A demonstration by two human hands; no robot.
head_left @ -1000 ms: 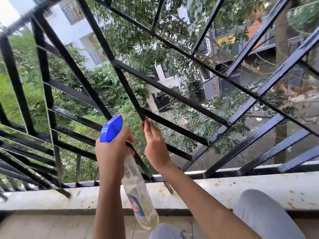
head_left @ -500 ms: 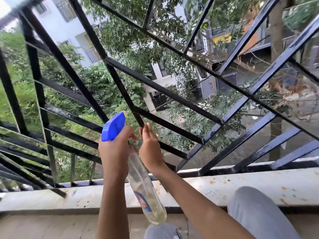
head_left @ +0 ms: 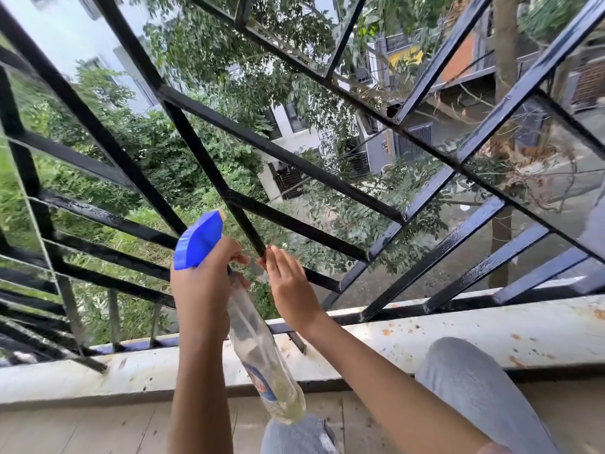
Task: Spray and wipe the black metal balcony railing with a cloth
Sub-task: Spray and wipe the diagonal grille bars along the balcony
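The left hand (head_left: pixel 199 290) is curled tight around a clear plastic spray bottle with a blue top (head_left: pixel 262 355). The right hand (head_left: pixel 291 286) is flat, with straight fingers touching a bar of the black metal railing (head_left: pixel 294 162) just beside the bottle.

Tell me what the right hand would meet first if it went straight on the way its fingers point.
The right hand points up and slightly left. Just past its fingertips is a slanted bar of the black railing, so it would meet that first. It may already touch the bar; depth is unclear.
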